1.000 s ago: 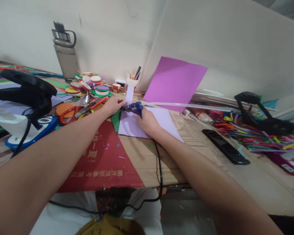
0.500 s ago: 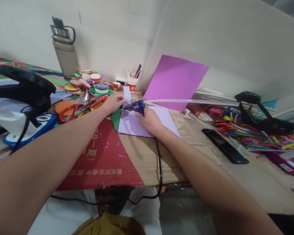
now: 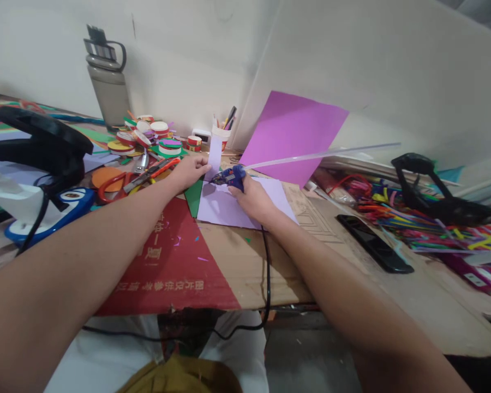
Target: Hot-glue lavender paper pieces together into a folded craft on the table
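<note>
My left hand (image 3: 191,172) pinches the edge of a narrow lilac paper strip (image 3: 214,154) that stands up at the back of a lilac sheet (image 3: 245,210). In my right hand (image 3: 254,197) is a blue glue gun (image 3: 232,177), its nozzle pointing left at the foot of the strip. A long clear glue stick (image 3: 323,156) sticks out of the gun's back, rising to the right. A piece of green paper (image 3: 193,198) lies under the left edge of the lilac sheet. The gun's black cord hangs down past the table edge.
Red-handled scissors (image 3: 110,188), a cutter and paper rolls lie at the left, near a grey bottle (image 3: 111,93). A purple sheet (image 3: 297,136) leans on the wall. On the right are a phone (image 3: 372,243), a black stand (image 3: 437,199) and colourful pipe cleaners (image 3: 401,218).
The glue stick's far end has swung upward as the glue gun tilted and shifted slightly right. The lilac strip has moved slightly right and now overlaps the pen cup in view.
</note>
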Available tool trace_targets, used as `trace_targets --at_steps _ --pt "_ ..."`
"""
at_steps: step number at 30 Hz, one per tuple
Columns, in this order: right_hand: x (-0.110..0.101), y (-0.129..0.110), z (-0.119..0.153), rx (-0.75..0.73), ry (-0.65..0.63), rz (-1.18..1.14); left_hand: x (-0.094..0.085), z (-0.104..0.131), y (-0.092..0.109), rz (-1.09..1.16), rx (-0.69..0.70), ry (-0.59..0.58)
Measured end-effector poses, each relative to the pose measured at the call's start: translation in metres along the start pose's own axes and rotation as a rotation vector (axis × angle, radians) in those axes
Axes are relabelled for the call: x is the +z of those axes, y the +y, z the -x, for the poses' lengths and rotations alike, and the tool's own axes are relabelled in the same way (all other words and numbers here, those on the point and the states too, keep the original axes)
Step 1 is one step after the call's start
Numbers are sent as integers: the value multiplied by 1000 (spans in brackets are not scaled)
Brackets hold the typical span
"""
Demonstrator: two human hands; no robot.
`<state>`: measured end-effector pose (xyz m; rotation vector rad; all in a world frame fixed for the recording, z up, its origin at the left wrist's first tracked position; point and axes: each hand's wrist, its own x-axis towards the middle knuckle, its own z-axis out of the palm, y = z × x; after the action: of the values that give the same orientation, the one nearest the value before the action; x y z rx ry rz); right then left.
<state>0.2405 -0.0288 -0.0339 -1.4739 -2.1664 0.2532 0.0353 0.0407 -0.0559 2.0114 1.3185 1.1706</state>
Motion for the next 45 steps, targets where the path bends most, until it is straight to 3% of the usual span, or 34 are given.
trace_targets --at_steps 24,45 --pt "-18 1 2 -24 -50 36 1 1 -3 1 -25 6" --pt "-9 -5 -2 9 -32 80 -1 1 1 -16 -53 0"
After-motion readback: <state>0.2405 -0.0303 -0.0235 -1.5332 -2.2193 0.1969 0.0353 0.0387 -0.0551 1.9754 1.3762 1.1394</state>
